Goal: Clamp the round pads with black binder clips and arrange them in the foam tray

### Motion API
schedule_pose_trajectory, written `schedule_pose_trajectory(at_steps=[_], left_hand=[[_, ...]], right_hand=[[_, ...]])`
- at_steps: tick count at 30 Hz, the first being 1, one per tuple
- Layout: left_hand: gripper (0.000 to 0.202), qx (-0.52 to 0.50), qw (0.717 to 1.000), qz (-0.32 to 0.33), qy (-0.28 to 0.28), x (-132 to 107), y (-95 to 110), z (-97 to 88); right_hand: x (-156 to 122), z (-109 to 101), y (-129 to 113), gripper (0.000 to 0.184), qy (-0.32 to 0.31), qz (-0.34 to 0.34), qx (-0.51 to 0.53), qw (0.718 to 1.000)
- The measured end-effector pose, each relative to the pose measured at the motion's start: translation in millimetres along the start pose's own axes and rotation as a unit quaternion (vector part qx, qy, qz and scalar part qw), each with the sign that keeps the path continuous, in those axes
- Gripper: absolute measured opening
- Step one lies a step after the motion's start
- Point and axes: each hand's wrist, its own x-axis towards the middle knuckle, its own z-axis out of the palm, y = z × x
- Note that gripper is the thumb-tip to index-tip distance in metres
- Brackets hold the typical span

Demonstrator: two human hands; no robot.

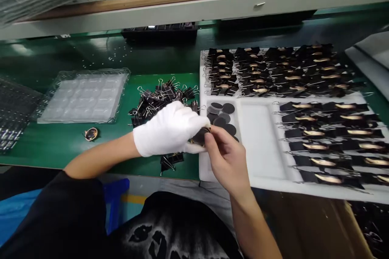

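Note:
My left hand (172, 129), in a white glove, is closed around a round dark piece with a gold rim (200, 136), which looks like a watch case. My bare right hand (228, 154) pinches the right edge of the same piece between thumb and fingers. Both hands meet over the left edge of a white tray (264, 176). Loose black discs (228, 108) lie in a tray compartment just behind the fingers. Beyond my glove is a heap of black binder clips (161, 96), and a few more clips (172, 161) lie nearer me.
Rows of gold-rimmed pieces clamped in binder clips (322, 131) fill the tray's right and back. At left, a clear plastic blister tray (85, 97) lies on the green table (57, 145), with another gold-rimmed piece (91, 134) in front. A shelf edge (212, 6) crosses the back.

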Motion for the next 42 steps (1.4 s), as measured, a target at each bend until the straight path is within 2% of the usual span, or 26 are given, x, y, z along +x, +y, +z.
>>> schedule_pose_trajectory(at_steps=[3, 6, 8, 10, 12, 13, 16, 18, 20, 22, 25, 27, 30, 32, 35, 37, 40, 42], left_hand=[[0.030, -0.048, 0.998, -0.001, -0.040, -0.1, 0.3, -3.9], [0.038, -0.100, 0.991, -0.003, -0.088, -3.6, -17.3, -21.1], [0.031, -0.083, 0.991, -0.085, -0.062, -9.5, -40.3, -33.0], [0.042, -0.007, 0.978, -0.209, 0.009, -17.6, -66.3, -37.6], [0.054, 0.046, 0.957, -0.284, 0.033, -24.9, -88.5, -31.8], [0.058, 0.055, 0.951, -0.305, 0.021, -27.2, -96.7, -25.6], [0.058, 0.023, 0.945, -0.323, -0.049, -27.5, -109.7, -3.1], [0.051, -0.009, 0.946, -0.315, -0.072, -23.7, -111.6, 6.2], [0.047, -0.038, 0.949, -0.308, -0.060, -18.9, -109.2, 5.8], [0.046, -0.072, 0.949, -0.305, -0.024, -13.9, -100.9, -3.4], [0.046, -0.138, 0.950, -0.279, 0.025, -7.3, -73.7, -21.3], [0.047, -0.177, 0.954, -0.239, 0.036, -4.6, -48.9, -27.3], [0.046, -0.218, 0.961, -0.169, 0.034, -4.3, -16.3, -22.8], [0.045, -0.239, 0.960, -0.143, 0.039, -5.4, -4.6, -15.0], [0.050, -0.221, 0.963, -0.129, 0.078, -6.7, -2.1, -5.6], [0.052, -0.175, 0.968, -0.152, 0.095, -6.6, -5.3, -3.7], [0.055, -0.146, 0.969, -0.189, 0.060, -5.6, -9.3, -4.7], [0.054, -0.184, 0.967, -0.175, 0.030, -5.3, -9.9, -4.5]], right_hand=[[-4.7, -2.0, 2.6, 0.016, -0.031, 0.045, 0.074, 0.996], [-11.7, -3.3, 8.0, 0.008, -0.013, 0.069, 0.100, 0.993], [-16.5, -5.0, 13.0, 0.009, 0.002, 0.073, 0.118, 0.990], [-20.2, -7.0, 18.3, 0.011, 0.009, 0.076, 0.138, 0.988], [-22.2, -8.4, 22.4, 0.014, 0.007, 0.085, 0.152, 0.985], [-22.6, -8.7, 23.8, 0.015, 0.004, 0.092, 0.156, 0.984], [-22.9, -8.8, 25.9, 0.017, -0.006, 0.104, 0.161, 0.981], [-23.1, -9.4, 26.8, 0.018, -0.010, 0.105, 0.164, 0.981], [-23.4, -10.8, 27.8, 0.019, -0.009, 0.103, 0.169, 0.980], [-22.9, -12.1, 28.0, 0.018, -0.007, 0.095, 0.183, 0.979], [-19.8, -11.6, 24.3, 0.015, -0.002, 0.080, 0.208, 0.975], [-16.7, -9.2, 20.0, 0.014, 0.000, 0.075, 0.222, 0.972], [-13.8, -4.5, 15.6, 0.013, -0.003, 0.058, 0.239, 0.969], [-14.2, -2.0, 15.2, 0.014, -0.011, 0.054, 0.238, 0.970], [-17.5, 0.7, 15.1, 0.016, -0.006, 0.061, 0.243, 0.968], [-19.5, 2.2, 13.4, 0.015, 0.001, 0.050, 0.258, 0.965], [-20.8, 3.8, 9.4, 0.014, 0.005, 0.031, 0.266, 0.964], [-21.2, 4.3, 7.2, 0.013, 0.010, 0.032, 0.256, 0.966]])
